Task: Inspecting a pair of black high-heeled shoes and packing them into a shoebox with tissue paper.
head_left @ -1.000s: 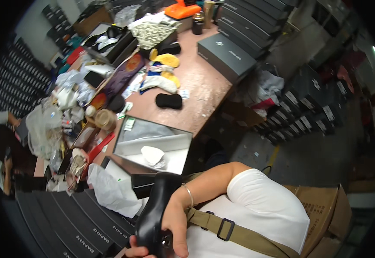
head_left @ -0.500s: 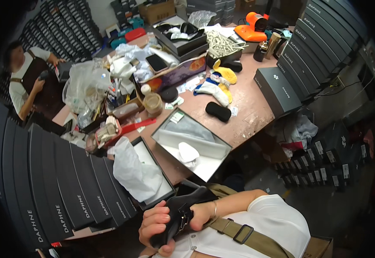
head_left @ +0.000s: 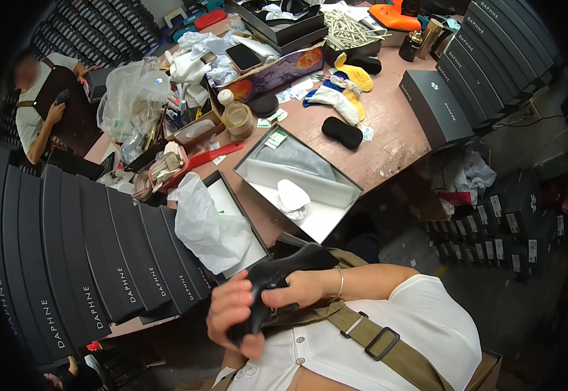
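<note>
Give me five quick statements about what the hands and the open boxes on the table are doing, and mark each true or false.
1. Both hands grip a black shoe close to the chest. True: the left hand wraps its lower part and the right hand holds it from the side.
2. The open box in the middle of the table holds a black shoe. False: it holds grey and white paper.
3. A red comb lies on the table. True.
4. The white paper lies on the floor. False: it spills out of a second open box.
5. Another person stands at upper right. False: upper left.
</note>
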Tool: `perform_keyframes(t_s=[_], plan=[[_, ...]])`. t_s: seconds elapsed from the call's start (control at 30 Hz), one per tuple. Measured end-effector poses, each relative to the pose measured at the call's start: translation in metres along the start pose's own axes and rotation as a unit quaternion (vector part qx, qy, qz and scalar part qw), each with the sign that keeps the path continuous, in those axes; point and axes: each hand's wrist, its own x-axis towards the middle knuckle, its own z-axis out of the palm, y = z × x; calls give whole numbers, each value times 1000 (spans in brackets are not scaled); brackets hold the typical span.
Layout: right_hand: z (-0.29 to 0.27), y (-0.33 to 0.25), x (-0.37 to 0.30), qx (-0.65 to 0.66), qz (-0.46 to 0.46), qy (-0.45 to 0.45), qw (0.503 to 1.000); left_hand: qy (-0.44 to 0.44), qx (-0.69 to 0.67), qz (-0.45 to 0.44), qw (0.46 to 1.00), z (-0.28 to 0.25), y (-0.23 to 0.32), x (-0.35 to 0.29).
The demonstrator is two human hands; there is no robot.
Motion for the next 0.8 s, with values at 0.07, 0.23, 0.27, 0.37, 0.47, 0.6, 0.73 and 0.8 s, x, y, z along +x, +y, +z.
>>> perform_keyframes(t_s=[0.07, 0.23, 0.27, 0.37, 0.47, 0.6, 0.73, 0.8], plan=[[-5, 25, 8, 109, -51, 16, 993, 15, -39, -115, 993, 0, 0, -1], [-5, 35, 4, 290, -39, 50, 955, 30, -67, -244, 967, 0, -10, -1], [-5, 33, 1, 297, -33, 64, 952, 28, -76, -262, 962, 1, -13, -1], [-14, 24, -15, -89, -62, 57, 992, 60, -92, -310, 944, -5, -26, 5], [-17, 7, -46, -160, -62, 20, 985, 119, -146, -407, 894, -51, -65, 17], [-70, -26, -41, -489, -126, 215, 836, 81, -319, -548, 769, -91, -124, 10], [-183, 26, 5, -823, -123, 256, 492, 1, -473, -649, 596, -56, -153, -33], [-201, 37, 2, -792, -90, 286, 532, 52, -527, -641, 556, -41, -140, -46]])
